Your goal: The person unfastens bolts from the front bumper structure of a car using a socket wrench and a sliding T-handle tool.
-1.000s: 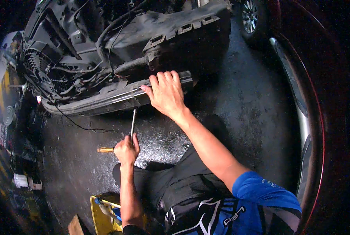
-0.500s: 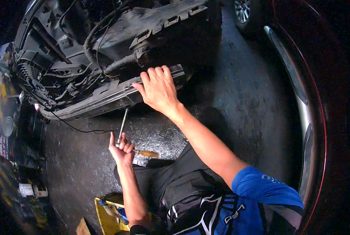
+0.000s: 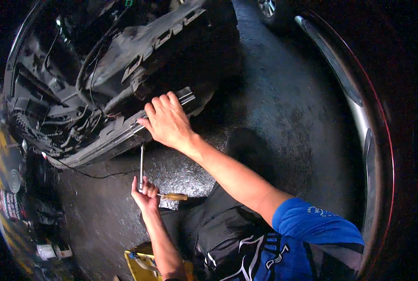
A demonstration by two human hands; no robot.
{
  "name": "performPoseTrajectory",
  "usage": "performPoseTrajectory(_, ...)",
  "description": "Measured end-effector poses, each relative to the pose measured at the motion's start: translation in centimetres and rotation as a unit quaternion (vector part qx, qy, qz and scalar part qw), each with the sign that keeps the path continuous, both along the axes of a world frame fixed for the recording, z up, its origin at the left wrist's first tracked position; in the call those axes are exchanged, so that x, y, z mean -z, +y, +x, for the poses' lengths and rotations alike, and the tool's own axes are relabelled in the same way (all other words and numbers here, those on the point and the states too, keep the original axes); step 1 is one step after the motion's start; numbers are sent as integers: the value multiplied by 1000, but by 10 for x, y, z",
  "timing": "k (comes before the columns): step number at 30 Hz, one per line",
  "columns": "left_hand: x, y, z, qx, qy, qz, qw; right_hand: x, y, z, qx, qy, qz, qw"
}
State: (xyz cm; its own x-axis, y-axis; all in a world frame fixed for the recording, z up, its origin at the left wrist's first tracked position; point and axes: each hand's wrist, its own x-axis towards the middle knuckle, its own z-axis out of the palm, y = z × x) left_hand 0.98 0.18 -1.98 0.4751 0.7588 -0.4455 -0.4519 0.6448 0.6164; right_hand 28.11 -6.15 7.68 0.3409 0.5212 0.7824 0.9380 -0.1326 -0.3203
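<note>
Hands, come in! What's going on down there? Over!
Left hand closed on amber-handled tool. Right hand over long bar. Tool's top end at bar's lower edge, contact unclear. Dark cable hanging near left hand.

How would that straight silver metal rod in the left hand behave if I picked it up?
The straight silver metal rod is probably stiff, since it shows no bend. It is likely heavy for its slimness, being metal. Its smooth shine suggests it might slip in the bare left hand.
</note>
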Motion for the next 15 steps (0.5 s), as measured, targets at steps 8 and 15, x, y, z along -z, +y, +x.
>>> performPoseTrajectory(8, -9, -12, 13, 11, 280, 322, 904, 6, -5, 4, 3, 4, -2, 1000)
performPoseTrajectory(15, 11, -15, 13, -75, 355, 318, 876, 6, -3, -1, -4, 10, -5, 1000)
